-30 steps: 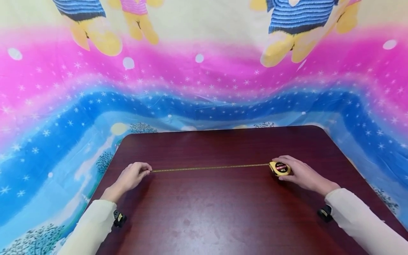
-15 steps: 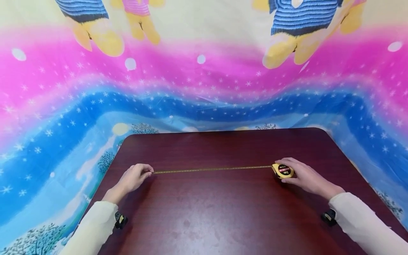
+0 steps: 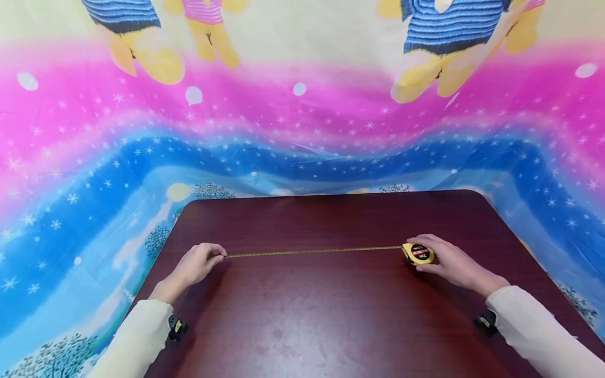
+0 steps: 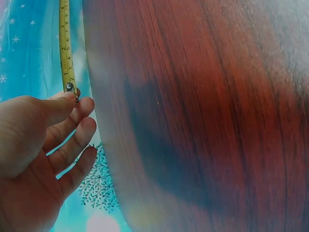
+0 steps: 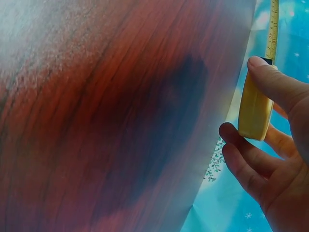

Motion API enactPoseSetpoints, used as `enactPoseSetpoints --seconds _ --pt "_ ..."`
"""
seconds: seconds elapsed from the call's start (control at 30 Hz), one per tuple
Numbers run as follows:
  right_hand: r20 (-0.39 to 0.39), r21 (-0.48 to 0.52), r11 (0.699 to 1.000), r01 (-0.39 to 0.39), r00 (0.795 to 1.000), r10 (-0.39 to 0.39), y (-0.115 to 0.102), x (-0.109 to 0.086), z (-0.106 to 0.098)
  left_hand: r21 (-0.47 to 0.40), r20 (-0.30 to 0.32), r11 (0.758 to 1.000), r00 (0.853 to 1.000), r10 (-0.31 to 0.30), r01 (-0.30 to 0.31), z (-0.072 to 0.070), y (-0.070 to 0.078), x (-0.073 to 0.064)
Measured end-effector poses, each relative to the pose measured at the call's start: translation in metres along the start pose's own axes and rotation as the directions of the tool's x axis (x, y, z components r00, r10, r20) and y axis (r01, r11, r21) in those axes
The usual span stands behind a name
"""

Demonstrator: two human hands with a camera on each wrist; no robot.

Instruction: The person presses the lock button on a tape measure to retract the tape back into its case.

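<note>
A yellow tape measure (image 3: 419,254) with a round black and red label marked 2m is gripped by my right hand (image 3: 449,260). Its thin yellow blade (image 3: 312,251) runs out leftward, stretched straight above the table. At the far end, my left hand (image 3: 196,265) pinches the blade's metal tip (image 4: 70,88) between thumb and index finger. The other left fingers are spread and loosely bent in the left wrist view. In the right wrist view, the thumb presses the yellow case (image 5: 256,106) near the mouth where the blade comes out.
Beneath both hands is a dark red-brown wooden table (image 3: 302,304) with rounded far corners. Around its back and sides hangs a printed cloth (image 3: 293,121) in pink, blue and cream. A small black device (image 3: 177,328) sits at the left wrist, another black device (image 3: 486,323) at the right.
Over the last second the whole head view shifts slightly, and the hands appear a little lower. The blade stays extended at about the same length, with both holds unchanged.
</note>
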State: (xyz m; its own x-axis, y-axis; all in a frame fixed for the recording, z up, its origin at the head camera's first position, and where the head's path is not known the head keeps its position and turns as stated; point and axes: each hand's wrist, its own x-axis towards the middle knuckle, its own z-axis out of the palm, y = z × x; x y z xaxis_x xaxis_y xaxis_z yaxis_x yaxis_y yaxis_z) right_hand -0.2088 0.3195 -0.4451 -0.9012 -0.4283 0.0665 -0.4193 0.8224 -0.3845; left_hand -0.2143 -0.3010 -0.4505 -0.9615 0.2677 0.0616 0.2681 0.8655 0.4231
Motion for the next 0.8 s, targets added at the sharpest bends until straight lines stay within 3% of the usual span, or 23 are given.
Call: enactPoseSetpoints --seconds 0.33,0.8 --pt "-0.001 0.012 1.0 0.002 1.0 -0.002 0.0009 0.0031 0.0061 0.002 -0.005 1.0 1.0 0.004 -0.004 0.0007 -0.0052 0.0008" --pt "0.003 0.026 1.0 -0.014 1.0 0.014 0.0017 -0.0017 0.0044 0.003 -0.013 1.0 1.0 -0.015 0.015 0.0051 -0.001 0.0045"
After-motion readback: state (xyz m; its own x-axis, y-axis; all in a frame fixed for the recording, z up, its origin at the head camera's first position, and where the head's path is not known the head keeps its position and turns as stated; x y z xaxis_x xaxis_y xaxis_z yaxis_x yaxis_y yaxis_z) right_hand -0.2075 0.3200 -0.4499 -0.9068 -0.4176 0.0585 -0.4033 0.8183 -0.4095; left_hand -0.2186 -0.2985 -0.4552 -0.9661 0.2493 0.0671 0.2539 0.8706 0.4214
